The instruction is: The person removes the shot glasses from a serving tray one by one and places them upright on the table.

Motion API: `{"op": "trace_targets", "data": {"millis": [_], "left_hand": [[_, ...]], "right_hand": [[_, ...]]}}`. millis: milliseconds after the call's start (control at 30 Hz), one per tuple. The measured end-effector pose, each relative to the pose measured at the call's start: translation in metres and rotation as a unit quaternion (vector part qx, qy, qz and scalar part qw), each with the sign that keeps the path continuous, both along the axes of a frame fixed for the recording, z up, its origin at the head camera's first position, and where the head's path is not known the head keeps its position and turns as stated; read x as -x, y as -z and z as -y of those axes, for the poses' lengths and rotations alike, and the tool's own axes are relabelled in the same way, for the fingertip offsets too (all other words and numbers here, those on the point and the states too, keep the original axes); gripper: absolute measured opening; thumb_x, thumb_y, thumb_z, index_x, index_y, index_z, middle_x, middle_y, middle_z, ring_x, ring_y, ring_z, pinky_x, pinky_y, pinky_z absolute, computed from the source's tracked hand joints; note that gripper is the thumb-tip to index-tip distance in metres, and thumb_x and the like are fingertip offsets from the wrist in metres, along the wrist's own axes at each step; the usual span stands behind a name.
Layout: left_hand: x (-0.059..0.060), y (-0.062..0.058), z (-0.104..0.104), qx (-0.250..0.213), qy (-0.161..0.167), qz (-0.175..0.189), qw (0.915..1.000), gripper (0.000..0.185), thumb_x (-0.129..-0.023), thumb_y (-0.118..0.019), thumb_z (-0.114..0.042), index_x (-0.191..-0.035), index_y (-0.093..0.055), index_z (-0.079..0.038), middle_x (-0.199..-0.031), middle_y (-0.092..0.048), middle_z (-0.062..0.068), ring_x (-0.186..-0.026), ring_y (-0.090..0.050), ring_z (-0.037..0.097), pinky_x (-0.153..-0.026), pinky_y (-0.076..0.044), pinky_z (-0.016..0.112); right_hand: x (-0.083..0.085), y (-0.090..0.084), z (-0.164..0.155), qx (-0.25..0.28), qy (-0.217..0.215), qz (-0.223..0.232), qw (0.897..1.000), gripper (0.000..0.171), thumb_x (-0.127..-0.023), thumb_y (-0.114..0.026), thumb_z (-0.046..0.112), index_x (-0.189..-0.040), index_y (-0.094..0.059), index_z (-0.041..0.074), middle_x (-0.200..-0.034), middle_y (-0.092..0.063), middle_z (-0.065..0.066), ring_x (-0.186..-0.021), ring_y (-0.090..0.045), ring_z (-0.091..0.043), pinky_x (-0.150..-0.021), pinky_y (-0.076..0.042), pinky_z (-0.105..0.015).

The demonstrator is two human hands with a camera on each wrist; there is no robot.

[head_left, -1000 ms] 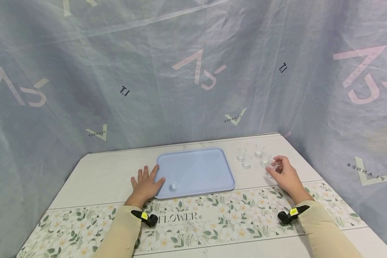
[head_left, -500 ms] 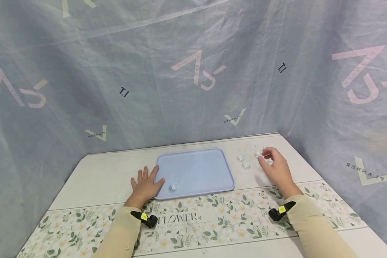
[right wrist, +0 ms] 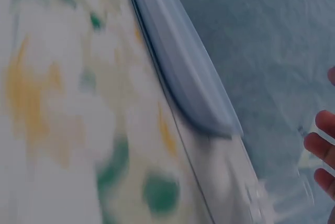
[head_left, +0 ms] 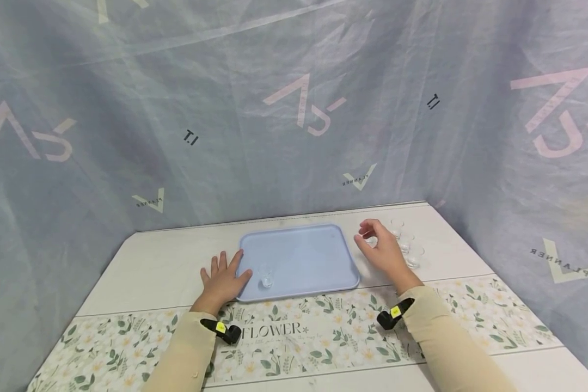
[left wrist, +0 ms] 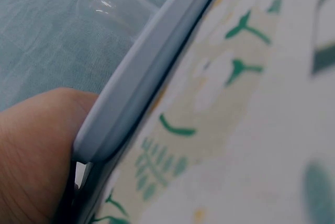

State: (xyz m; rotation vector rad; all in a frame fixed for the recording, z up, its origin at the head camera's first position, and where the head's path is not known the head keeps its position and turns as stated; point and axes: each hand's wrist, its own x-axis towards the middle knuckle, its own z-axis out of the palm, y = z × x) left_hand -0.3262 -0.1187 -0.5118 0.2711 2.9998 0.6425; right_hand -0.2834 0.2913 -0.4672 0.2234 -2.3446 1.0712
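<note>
A light blue tray (head_left: 304, 253) lies on the table with one small clear glass (head_left: 266, 277) near its front left. My left hand (head_left: 222, 279) lies flat with straight fingers against the tray's front left corner; the left wrist view shows the rim (left wrist: 152, 62) against that hand (left wrist: 31, 150). My right hand (head_left: 379, 247) is just right of the tray. Its thumb and fingers curl round a small glass (head_left: 369, 237) standing there. In the right wrist view the fingertips (right wrist: 322, 145) are at the right edge, beside the tray rim (right wrist: 183, 77).
Three more small glasses (head_left: 405, 241) stand in a row right of my right hand. A floral runner (head_left: 294, 332) printed with FLOWER crosses the table's front. Grey printed fabric walls close in the back and both sides.
My right hand moved left from the rightmost glass, across the group, to the glasses nearest the tray. The left hand and the tray stayed put.
</note>
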Motion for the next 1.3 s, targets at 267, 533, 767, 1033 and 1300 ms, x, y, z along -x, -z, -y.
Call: {"op": "trace_targets", "data": {"millis": [267, 533, 767, 1033, 1300], "left_hand": [[0.000, 0.000, -0.001, 0.001, -0.001, 0.003, 1.0000, 0.075, -0.102, -0.048, -0.050, -0.163, -0.020, -0.018, -0.166, 0.000, 0.029, -0.151, 0.008, 0.051, -0.111, 0.011, 0.074], [0.000, 0.000, -0.001, -0.001, -0.003, 0.001, 1.0000, 0.075, -0.102, -0.048, -0.050, -0.163, -0.019, -0.018, -0.166, 0.000, 0.028, -0.151, 0.008, 0.051, -0.111, 0.012, 0.074], [0.002, 0.002, 0.000, -0.001, -0.001, 0.000, 1.0000, 0.075, -0.102, -0.046, -0.051, -0.164, -0.019, -0.018, -0.166, 0.000, 0.028, -0.151, 0.009, 0.050, -0.111, 0.012, 0.073], [0.001, 0.001, 0.001, -0.002, -0.001, 0.001, 1.0000, 0.075, -0.102, -0.046, -0.052, -0.163, -0.020, -0.018, -0.166, 0.000, 0.029, -0.151, 0.008, 0.050, -0.112, 0.011, 0.073], [0.001, -0.001, 0.000, 0.002, 0.001, 0.004, 1.0000, 0.076, -0.102, -0.047, -0.051, -0.164, -0.018, -0.018, -0.166, 0.002, 0.029, -0.151, 0.010, 0.051, -0.111, 0.012, 0.074]], "right_hand": [[0.008, -0.007, 0.037, 0.035, -0.053, -0.011, 0.998, 0.033, -0.094, -0.072, 0.014, -0.122, -0.058, 0.002, -0.106, -0.068, -0.012, -0.099, -0.065, -0.030, -0.084, -0.050, -0.055], [0.012, -0.010, 0.059, 0.064, -0.101, -0.007, 0.993, 0.033, -0.095, -0.071, 0.014, -0.123, -0.058, 0.004, -0.105, -0.068, -0.010, -0.096, -0.065, -0.026, -0.085, -0.048, -0.057], [0.012, -0.003, 0.056, 0.057, -0.106, 0.015, 0.993, 0.032, -0.097, -0.070, 0.016, -0.126, -0.057, 0.010, -0.106, -0.067, -0.008, -0.097, -0.065, -0.025, -0.088, -0.048, -0.057], [0.012, 0.001, 0.055, 0.050, -0.108, 0.037, 0.992, 0.032, -0.097, -0.069, 0.016, -0.126, -0.057, 0.010, -0.107, -0.068, -0.008, -0.097, -0.066, -0.025, -0.086, -0.051, -0.051], [0.011, 0.001, 0.061, 0.036, -0.131, 0.053, 0.989, 0.032, -0.097, -0.069, 0.017, -0.125, -0.057, 0.010, -0.108, -0.068, -0.008, -0.096, -0.067, -0.025, -0.084, -0.051, -0.051]]}}
